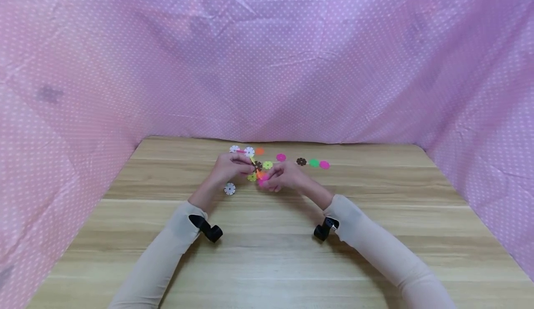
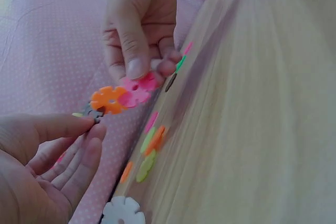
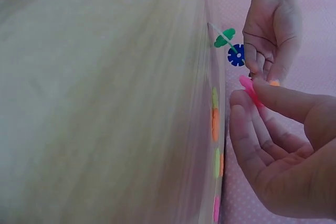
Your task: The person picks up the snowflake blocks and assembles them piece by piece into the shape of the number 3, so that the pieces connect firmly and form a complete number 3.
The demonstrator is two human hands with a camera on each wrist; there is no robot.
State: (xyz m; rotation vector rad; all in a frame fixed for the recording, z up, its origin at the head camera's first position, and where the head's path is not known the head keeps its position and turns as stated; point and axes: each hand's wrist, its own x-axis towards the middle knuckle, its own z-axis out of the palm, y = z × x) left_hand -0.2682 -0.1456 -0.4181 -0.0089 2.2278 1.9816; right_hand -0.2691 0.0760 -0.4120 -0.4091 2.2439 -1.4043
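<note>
Between both hands hangs a chain of joined notched discs. My left hand (image 1: 231, 166) pinches a dark brown disc (image 2: 93, 113) between thumb and fingertips. An orange disc (image 2: 108, 99) follows it, slotted to a pink disc (image 2: 137, 89), which my right hand (image 1: 285, 176) pinches between thumb and fingers. In the right wrist view the pink disc (image 3: 251, 91) stands edge-on at my right hand's fingertips. Beyond the left hand, a blue disc (image 3: 237, 55) and a green disc (image 3: 224, 38) show in the right wrist view.
On the wooden table (image 1: 258, 253), a white disc (image 1: 230, 189) lies near the left hand. To the right are a pink disc (image 1: 281, 157), a brown disc (image 1: 301, 161), a green disc (image 1: 314, 163) and another pink disc (image 1: 324, 164). A pink dotted cloth (image 1: 267, 67) stands behind.
</note>
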